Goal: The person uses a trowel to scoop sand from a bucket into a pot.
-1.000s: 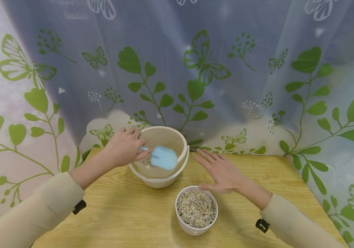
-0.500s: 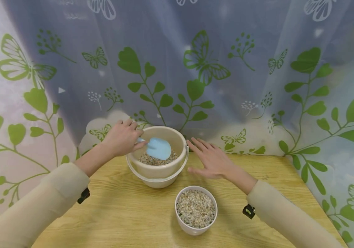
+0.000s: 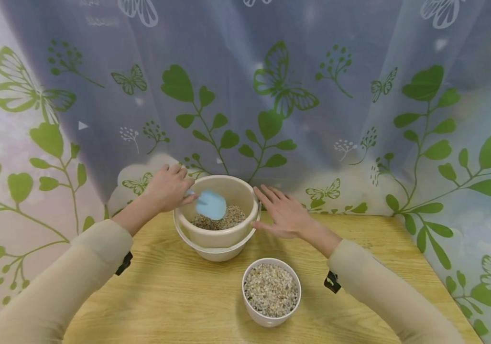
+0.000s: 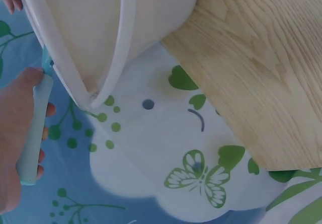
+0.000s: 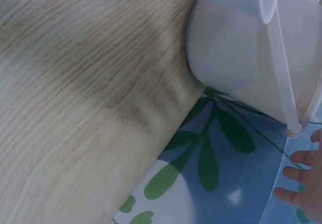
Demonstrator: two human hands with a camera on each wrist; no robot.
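A cream bucket [image 3: 221,235] with a white handle [image 4: 122,38] stands on the wooden table, coarse gravel-like grains [image 3: 228,219] in its bottom. At its left rim my left hand [image 3: 169,188] grips the handle of a light blue scoop [image 3: 211,204]; the scoop's blade hangs over the grains. In the left wrist view the fingers curl round the scoop's handle [image 4: 36,128]. My right hand [image 3: 286,214] is at the bucket's right rim, fingers spread and straight; whether it touches the rim I cannot tell. In front stands a white bowl [image 3: 269,321] filled with similar pale grains [image 3: 271,290].
The wooden table [image 3: 163,291] reaches back to a curtain [image 3: 223,95] printed with green leaves and butterflies, close behind the bucket. Similar printed cloth hangs on the left and right sides. The bowl stands nearer the front, right of the bucket.
My left hand has drawn the scoop left and a little up inside the bucket. My right hand has moved left from above the bowl to the bucket's right rim.
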